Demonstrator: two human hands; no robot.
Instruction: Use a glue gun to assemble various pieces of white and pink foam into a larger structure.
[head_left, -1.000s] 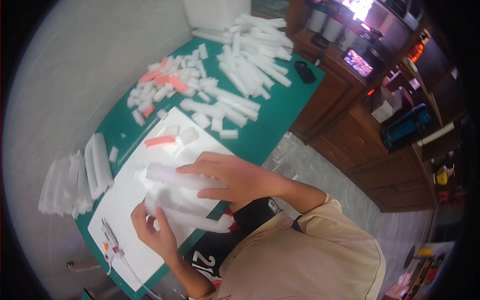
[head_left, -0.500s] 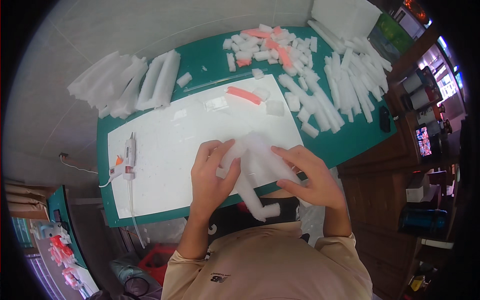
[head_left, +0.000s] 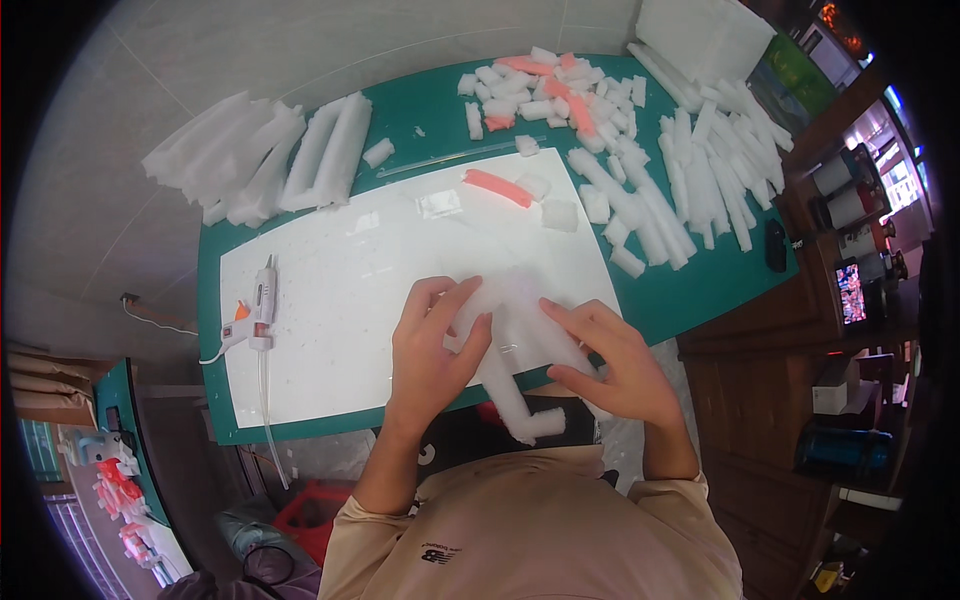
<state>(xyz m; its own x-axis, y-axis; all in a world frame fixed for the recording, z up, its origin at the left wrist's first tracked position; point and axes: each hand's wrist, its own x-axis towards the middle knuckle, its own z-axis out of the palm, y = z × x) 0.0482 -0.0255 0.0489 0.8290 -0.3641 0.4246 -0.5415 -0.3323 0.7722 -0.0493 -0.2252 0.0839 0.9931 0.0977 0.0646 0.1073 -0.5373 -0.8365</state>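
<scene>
A white foam figure (head_left: 512,395) built of joined strips lies between my hands at the near edge of the white board. It spreads from a joined top into two legs; one leg ends in a short bent foot past the table edge. My left hand (head_left: 437,340) pinches its upper left part between thumb and fingers. On the other side, my right hand (head_left: 612,362) grips the right leg, with fingertips on its upper part and thumb lower down. That leg's lower end is partly hidden by the hand.
A white glue gun (head_left: 262,310) rests at the board's left. A pink foam strip (head_left: 497,188) and small white foam blocks (head_left: 559,214) lie at its far edge. Beyond are a foam pile (head_left: 545,95), long foam strips (head_left: 705,180) and thick foam slabs (head_left: 225,155) on the green table (head_left: 700,290).
The view has shifted slightly, so the table appears a little differently placed. Both hands stay on the foam figure, which keeps nearly the same pose.
</scene>
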